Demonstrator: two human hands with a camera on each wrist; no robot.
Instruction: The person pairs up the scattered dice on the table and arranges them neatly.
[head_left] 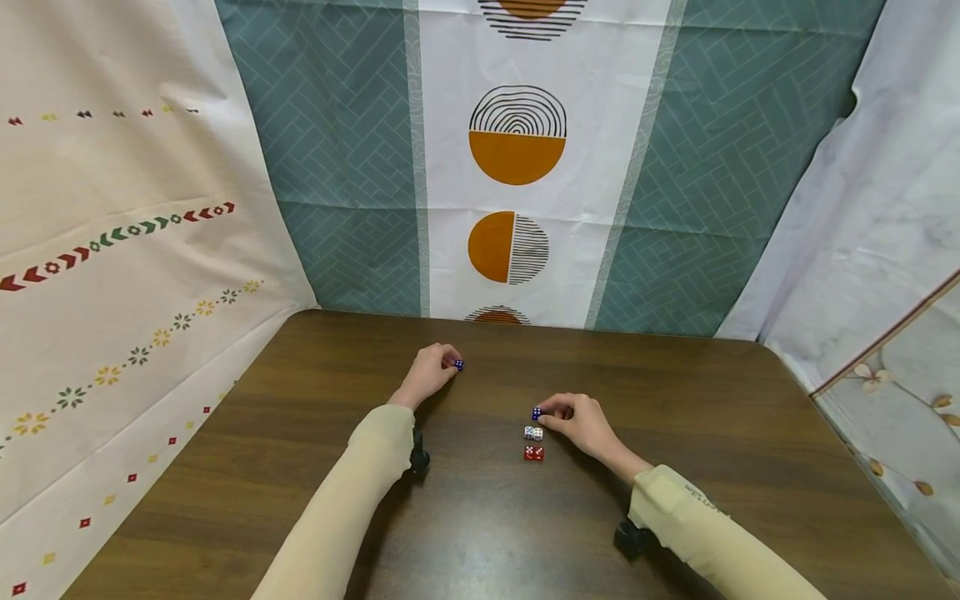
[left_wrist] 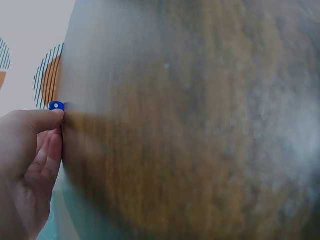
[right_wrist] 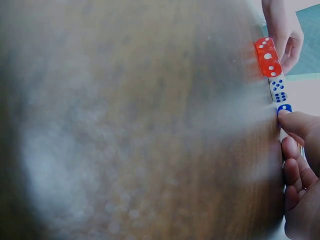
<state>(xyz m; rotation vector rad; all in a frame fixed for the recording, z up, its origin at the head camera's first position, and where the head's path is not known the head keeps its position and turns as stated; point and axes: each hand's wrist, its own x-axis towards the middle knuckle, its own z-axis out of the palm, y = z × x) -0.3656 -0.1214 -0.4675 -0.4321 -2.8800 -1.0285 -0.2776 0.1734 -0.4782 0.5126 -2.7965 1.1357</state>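
Observation:
My left hand [head_left: 427,373] pinches a small blue die [head_left: 460,365] with white pips near the far side of the table. In the left wrist view, the thumb presses on that die [left_wrist: 56,105]. Farther right and closer in, my right hand [head_left: 583,422] has a second blue die [head_left: 536,413] between thumb and fingertips. Just on the near side of it sits a pair of white dice [head_left: 533,433] with blue pips, side by side. A pair of red dice [head_left: 534,453] lies nearer still. The right wrist view shows the right thumb partly covering its blue die [right_wrist: 284,108].
The brown wooden table [head_left: 480,533] reaches back to a teal and white patterned curtain [head_left: 352,167]. A cream embroidered cloth [head_left: 135,292] hangs on the left, and a pale marbled cloth [head_left: 885,250] on the right. Dark wrist cameras are strapped beneath both sleeves.

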